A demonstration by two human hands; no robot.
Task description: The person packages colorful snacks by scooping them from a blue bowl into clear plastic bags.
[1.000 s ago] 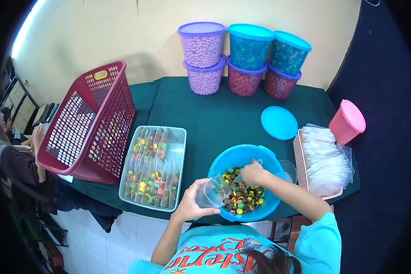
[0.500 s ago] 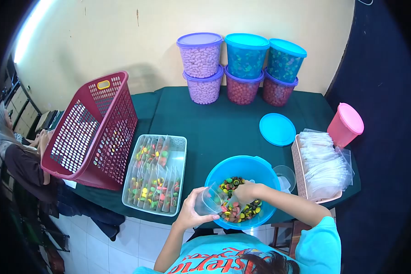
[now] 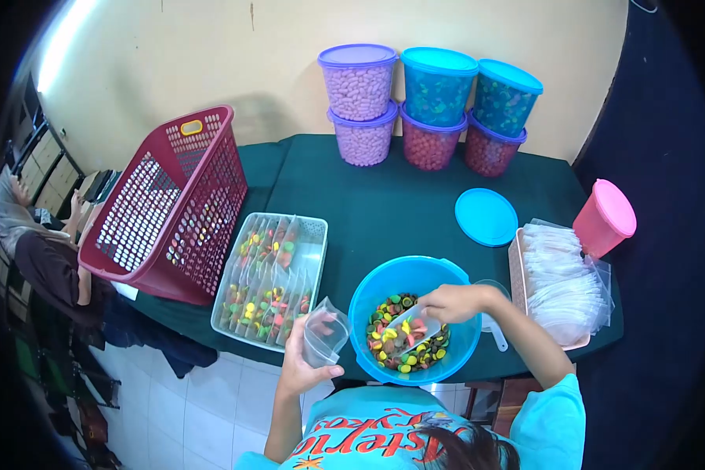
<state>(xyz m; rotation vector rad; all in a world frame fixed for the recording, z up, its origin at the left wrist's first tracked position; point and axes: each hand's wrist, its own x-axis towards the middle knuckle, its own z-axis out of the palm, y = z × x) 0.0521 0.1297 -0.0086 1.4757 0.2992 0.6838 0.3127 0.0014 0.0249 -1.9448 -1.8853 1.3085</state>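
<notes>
My left hand (image 3: 299,370) grips a clear plastic pouch (image 3: 326,335), its mouth spread open, to the left of a blue tub (image 3: 415,274). Nothing shows inside the pouch. My right hand (image 3: 453,303) is closed on the handle of a clear scoop (image 3: 406,332), which is loaded with colourful round candies and held low inside the tub. More candies in yellow, green, red and brown (image 3: 421,360) cover the tub's bottom. Left of the tub, a white tray (image 3: 312,244) holds several filled pouches (image 3: 260,301) standing in rows.
Behind are stacked tubs (image 3: 431,94) with lids. A blue lid (image 3: 486,217), a basket of flat clear pouches (image 3: 562,282), a pink container (image 3: 605,218) and a clear long-handled utensil (image 3: 499,335) lie rightward. A maroon basket (image 3: 160,211) stands left; beyond it sits another person (image 3: 51,258).
The scoop, earlier hidden by the pouch, now shows full of candies inside the tub. My left hand and the pouch have moved left, away from the tub. The view has shifted slightly.
</notes>
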